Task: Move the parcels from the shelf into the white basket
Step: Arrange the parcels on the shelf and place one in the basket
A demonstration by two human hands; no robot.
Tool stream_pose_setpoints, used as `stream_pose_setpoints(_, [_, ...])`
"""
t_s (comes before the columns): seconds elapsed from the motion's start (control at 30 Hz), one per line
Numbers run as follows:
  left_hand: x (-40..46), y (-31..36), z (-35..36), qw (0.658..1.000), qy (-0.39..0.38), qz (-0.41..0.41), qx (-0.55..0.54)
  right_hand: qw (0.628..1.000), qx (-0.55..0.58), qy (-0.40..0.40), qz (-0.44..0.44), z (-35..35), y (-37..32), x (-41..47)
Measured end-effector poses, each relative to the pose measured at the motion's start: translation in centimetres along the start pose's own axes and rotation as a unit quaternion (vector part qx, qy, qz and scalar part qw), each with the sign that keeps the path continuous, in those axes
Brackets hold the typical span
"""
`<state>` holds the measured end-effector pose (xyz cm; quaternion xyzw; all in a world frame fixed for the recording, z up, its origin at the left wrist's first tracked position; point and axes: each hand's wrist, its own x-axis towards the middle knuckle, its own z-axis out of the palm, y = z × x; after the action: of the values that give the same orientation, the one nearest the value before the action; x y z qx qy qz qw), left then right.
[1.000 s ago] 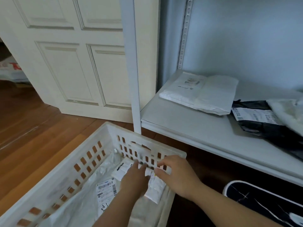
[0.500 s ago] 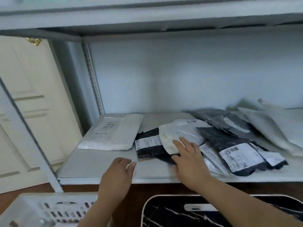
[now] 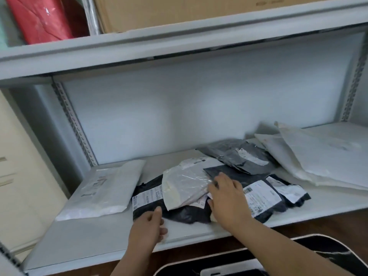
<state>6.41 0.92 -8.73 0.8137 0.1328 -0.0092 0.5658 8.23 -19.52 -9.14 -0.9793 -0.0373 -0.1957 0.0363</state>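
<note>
Several parcels lie on the grey shelf (image 3: 83,244). A black parcel with a white label (image 3: 148,200) lies front centre, and a clear-wrapped white parcel (image 3: 183,186) rests on top of it. My left hand (image 3: 148,228) touches the black parcel's front edge, fingers apart. My right hand (image 3: 227,200) lies flat on the pile between the clear-wrapped parcel and another black labelled parcel (image 3: 262,198). A white padded mailer (image 3: 105,190) lies at the left. Grey parcels (image 3: 239,156) sit behind. The white basket is out of view.
Large white mailers (image 3: 318,156) are stacked at the shelf's right. The upper shelf (image 3: 179,42) carries a red bag (image 3: 43,18) and a cardboard box (image 3: 179,10). A black marble-patterned object (image 3: 328,253) lies below the shelf. A cream door (image 3: 22,176) stands left.
My hands left the basket and rose to the shelf. The view lifted away from the basket. Both hands now rest on the central pile of parcels, the left having reached the black one.
</note>
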Motion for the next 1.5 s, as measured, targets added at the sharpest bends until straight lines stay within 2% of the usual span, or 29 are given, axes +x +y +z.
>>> stream_pose_setpoints(0.07, [-0.3,0.3,2.1,0.999,-0.008,-0.019,-0.035,0.99,0.006,-0.041,0.135,-0.5,2.4,-1.3])
stream_pose_setpoints(0.13, [-0.7,0.4,4.2,0.999,-0.023,-0.022,-0.036,0.976,-0.003,-0.074,0.203,-0.5,4.8,-2.4])
stream_pose_setpoints(0.2, [-1.1,0.2,6.0,0.998,-0.043,-0.018,-0.031,0.973,0.008,-0.099,0.207,-0.2,6.7,-3.5])
stream_pose_setpoints(0.27, [-1.8,0.4,7.0,0.997,-0.061,-0.027,-0.033,0.981,0.01,-0.095,0.17,-0.3,7.8,-4.2])
stream_pose_setpoints(0.33, [-2.5,0.6,7.5,0.996,-0.073,-0.039,-0.046,0.984,0.024,-0.072,0.164,-0.2,8.4,-4.7])
stream_pose_setpoints(0.4, [-3.3,0.8,7.5,0.994,-0.085,-0.049,-0.053,0.975,0.074,-0.026,0.208,0.1,9.0,-5.0])
stream_pose_setpoints(0.47, [-3.9,0.8,7.5,0.993,-0.093,-0.055,-0.047,0.935,0.173,-0.013,0.308,0.1,9.6,-5.0])
stream_pose_setpoints(0.53, [-4.3,0.6,7.4,0.992,-0.095,-0.062,-0.048,0.862,0.308,-0.035,0.401,-0.1,10.2,-4.7])
stream_pose_setpoints(0.6, [-4.7,0.3,7.3,0.992,-0.1,-0.066,-0.039,0.802,0.392,-0.026,0.449,0.0,10.9,-4.2])
stream_pose_setpoints(0.63, [-4.9,0.1,7.2,0.992,-0.102,-0.07,-0.033,0.789,0.406,-0.022,0.461,0.1,11.1,-4.1])
stream_pose_setpoints(0.7, [-5.3,-0.1,7.1,0.991,-0.103,-0.08,-0.034,0.777,0.415,-0.018,0.473,0.5,11.2,-4.2])
stream_pose_setpoints(0.8, [-5.7,0.0,7.0,0.987,-0.107,-0.103,-0.056,0.728,0.489,-0.025,0.48,0.6,11.0,-4.4])
stream_pose_setpoints(0.93, [-6.2,-0.1,7.1,0.983,-0.101,-0.129,-0.085,0.734,0.479,-0.024,0.482,-0.1,10.1,-5.0])
stream_pose_setpoints(1.0, [-6.6,0.0,7.2,0.982,-0.095,-0.134,-0.098,0.688,0.534,-0.035,0.49,0.2,9.7,-5.4])
stream_pose_setpoints(1.1, [-7.1,-0.3,7.2,0.978,-0.102,-0.144,-0.109,0.564,0.651,-0.063,0.504,0.9,9.5,-5.6])
stream_pose_setpoints(1.13, [-7.3,-0.5,7.2,0.977,-0.106,-0.148,-0.11,0.549,0.66,-0.057,0.51,1.4,9.6,-5.7])
stream_pose_setpoints(1.23, [-7.6,-0.9,6.6,0.973,-0.1,-0.16,-0.131,0.521,0.68,-0.027,0.515,1.1,9.0,-6.5])
stream_pose_setpoints(1.37, [-8.6,-1.1,5.9,0.948,-0.097,-0.207,-0.221,0.488,0.722,-0.095,0.481,-0.4,5.2,-9.9])
stream_pose_setpoints(1.43, [-9.5,-1.6,6.0,0.923,-0.103,-0.24,-0.283,0.508,0.746,-0.152,0.402,0.3,2.9,-13.0])
stream_pose_setpoints(1.47, [-10.0,-2.3,6.1,0.914,-0.094,-0.25,-0.306,0.528,0.732,-0.188,0.387,-0.8,2.0,-14.7])
stream_pose_setpoints(1.5, [-10.4,-3.1,6.2,0.911,-0.076,-0.254,-0.315,0.535,0.724,-0.206,0.384,2.3,1.5,-16.4])
